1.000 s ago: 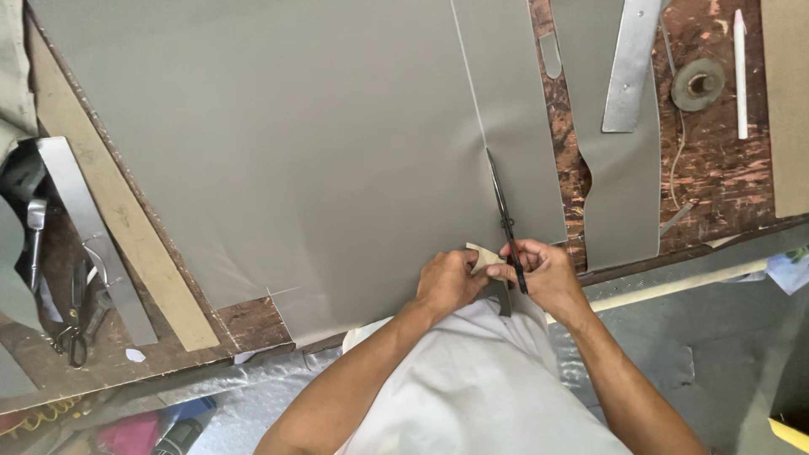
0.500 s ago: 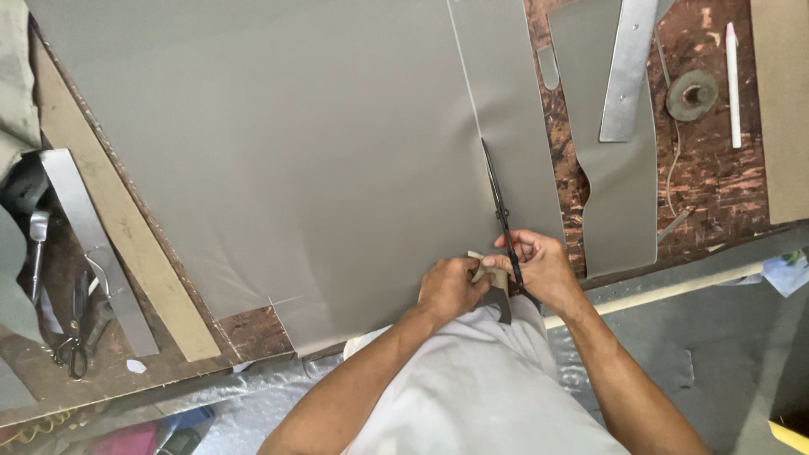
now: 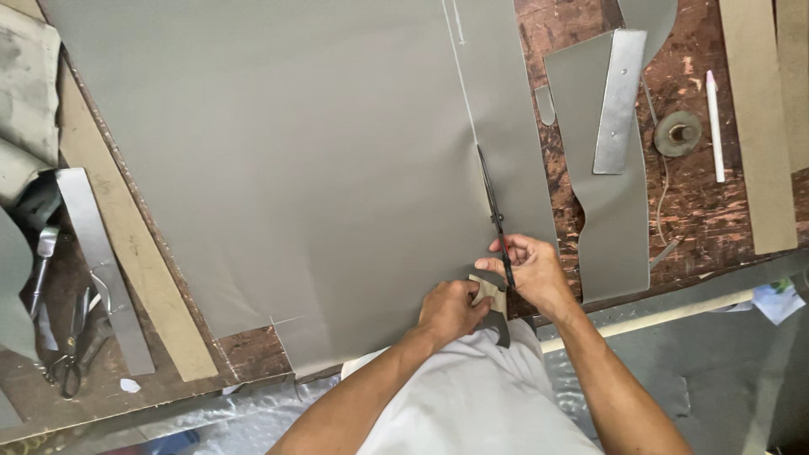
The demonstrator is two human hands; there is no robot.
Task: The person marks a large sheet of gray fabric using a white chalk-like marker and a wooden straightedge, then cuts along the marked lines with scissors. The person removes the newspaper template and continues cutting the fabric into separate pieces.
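Head view: mid-cut along grey sheet; right hand gripped scissors, left hand pinched cut edge; next, steady straight snips.

A workshop — scarred wooden bench, metal rulers, shears.

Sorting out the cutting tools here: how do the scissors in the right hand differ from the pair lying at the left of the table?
The scissors in the right hand are gripped and slicing up a chalk line in the grey sheet, blades pointing away; the spare scissors lie idle on bare wood beside a metal strip. The held pair looks dark, the spare pair duller and greyer. The held pair's handles are hidden by fingers; the spare's loops show. Both are long-bladed.
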